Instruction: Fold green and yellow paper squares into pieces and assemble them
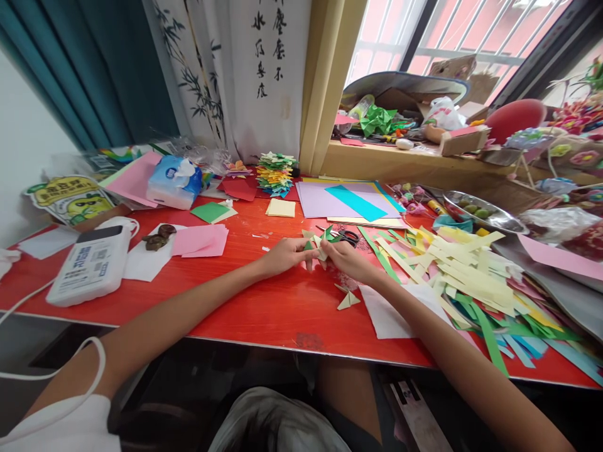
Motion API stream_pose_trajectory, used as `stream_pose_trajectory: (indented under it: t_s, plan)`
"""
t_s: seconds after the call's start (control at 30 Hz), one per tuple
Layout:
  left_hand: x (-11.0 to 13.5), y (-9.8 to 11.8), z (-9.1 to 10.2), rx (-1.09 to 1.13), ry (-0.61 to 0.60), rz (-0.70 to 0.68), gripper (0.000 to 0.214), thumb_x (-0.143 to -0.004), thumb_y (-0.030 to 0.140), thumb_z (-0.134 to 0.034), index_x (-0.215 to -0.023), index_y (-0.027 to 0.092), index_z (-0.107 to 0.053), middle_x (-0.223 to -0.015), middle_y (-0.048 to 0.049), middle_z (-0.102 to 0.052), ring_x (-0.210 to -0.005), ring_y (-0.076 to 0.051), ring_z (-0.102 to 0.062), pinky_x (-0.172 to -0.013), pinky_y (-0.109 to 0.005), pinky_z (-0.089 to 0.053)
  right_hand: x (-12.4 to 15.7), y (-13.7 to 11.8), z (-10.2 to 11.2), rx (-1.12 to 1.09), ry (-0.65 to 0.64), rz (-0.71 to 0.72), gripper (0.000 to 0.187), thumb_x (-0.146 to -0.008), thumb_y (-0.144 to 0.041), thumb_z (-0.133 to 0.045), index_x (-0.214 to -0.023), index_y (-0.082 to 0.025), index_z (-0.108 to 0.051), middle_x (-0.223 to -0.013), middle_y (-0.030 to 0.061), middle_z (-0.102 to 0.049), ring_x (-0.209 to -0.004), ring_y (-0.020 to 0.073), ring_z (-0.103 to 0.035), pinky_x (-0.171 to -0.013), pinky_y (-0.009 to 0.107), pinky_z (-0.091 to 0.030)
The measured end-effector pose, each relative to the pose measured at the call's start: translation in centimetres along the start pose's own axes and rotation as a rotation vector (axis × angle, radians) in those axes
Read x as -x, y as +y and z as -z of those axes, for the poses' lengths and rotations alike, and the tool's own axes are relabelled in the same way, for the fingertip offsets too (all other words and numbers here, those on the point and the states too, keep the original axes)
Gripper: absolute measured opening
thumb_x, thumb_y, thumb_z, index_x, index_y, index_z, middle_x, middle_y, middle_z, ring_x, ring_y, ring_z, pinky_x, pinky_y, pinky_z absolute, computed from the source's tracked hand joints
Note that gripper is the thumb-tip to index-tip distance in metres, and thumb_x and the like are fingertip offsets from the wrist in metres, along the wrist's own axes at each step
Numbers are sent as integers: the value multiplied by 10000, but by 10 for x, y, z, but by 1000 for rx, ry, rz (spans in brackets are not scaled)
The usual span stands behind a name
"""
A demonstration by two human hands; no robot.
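Observation:
Between both hands, above the red table, is a small piece of folded paper [321, 246] in pale yellow and green. My left hand [291, 258] is closed on its left side, thumb and fingers pinching it. From the right, my right hand [347, 258] grips the same folded paper with thumb and fingers. A loose pale yellow folded paper piece [348, 300] lies on the table just below my right hand. Black-handled scissors [347, 237] lie right behind the hands, partly hidden by them.
A heap of cut paper strips [475, 270] covers the table's right side. A stack of folded paper pieces [276, 174] stands at the back near lilac sheets [313, 201]. Left are pink paper squares [202, 241], a tissue pack [173, 183] and a white device [92, 263] with a cable.

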State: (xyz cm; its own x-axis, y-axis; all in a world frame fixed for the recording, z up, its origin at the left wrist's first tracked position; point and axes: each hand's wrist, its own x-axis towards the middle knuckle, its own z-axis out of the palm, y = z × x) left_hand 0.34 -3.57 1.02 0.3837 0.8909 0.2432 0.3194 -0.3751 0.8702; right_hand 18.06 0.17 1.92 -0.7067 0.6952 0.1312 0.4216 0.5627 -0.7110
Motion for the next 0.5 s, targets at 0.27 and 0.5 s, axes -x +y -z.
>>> stream_pose_trajectory:
  t_s: [0.27, 0.5]
  plan:
    - [-3, -6, 3, 159, 192, 99, 265, -768, 397, -508, -677, 149, -531, -553, -1, -588, -465, -73, -433, -488, -203, -337, 0, 11, 43, 393, 144, -54, 453, -851, -541, -317, -909, -177, -580, -674, 30, -575, -601, 142, -494, -551, 252, -303]
    - [-5, -12, 5, 239, 337, 184, 250, -778, 380, -488, -707, 143, -526, -577, -13, -575, -453, -73, -438, -450, -202, -327, 4, 12, 52, 583, -39, -123, 493, -742, -566, -490, -1095, -224, -521, -787, 31, -610, -628, 158, -514, -494, 246, -266]
